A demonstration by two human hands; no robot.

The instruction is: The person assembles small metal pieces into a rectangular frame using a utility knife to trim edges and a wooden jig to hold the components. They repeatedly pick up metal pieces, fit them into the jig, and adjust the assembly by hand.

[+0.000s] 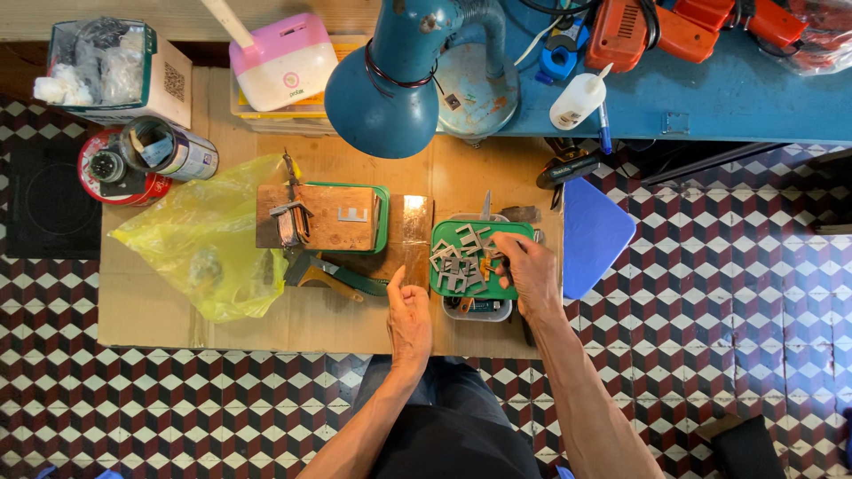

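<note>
Metal pieces (459,263), small flat grey stampings with squared, notched outlines, lie heaped in a green tray (445,232) under the fingertips of a person's right hand (532,277), which reaches over the tray's near right corner with fingers curled down into the pile; whether it has pinched a piece cannot be told from here. They look thin, stiff and light, likely slick and sharp-edged, and are best lifted one at a time by the flat faces between thumb and forefinger. The tray sits on a pale container (479,310) whose rim shows just below it. The left hand (408,319) rests on the bench (160,310) just left of the tray, loosely open, forefinger extended and holding nothing. Beyond its fingertips lies a glossy brown strip (414,232), and further left a worn wooden block (330,217) with a small metal fixture (290,222) clamped to its left end, set on a green base. Left again, a crumpled yellow plastic bag (204,239) sprawls over the cardboard-covered surface. Beyond the hands, a teal desk lamp (399,80) hangs over the work, with a white squeeze bottle (577,99) to its right and a pink-and-white box (284,62) to its left. A blue pad (593,232) lies right of the right hand, above a chequered tile floor (737,293).
</note>
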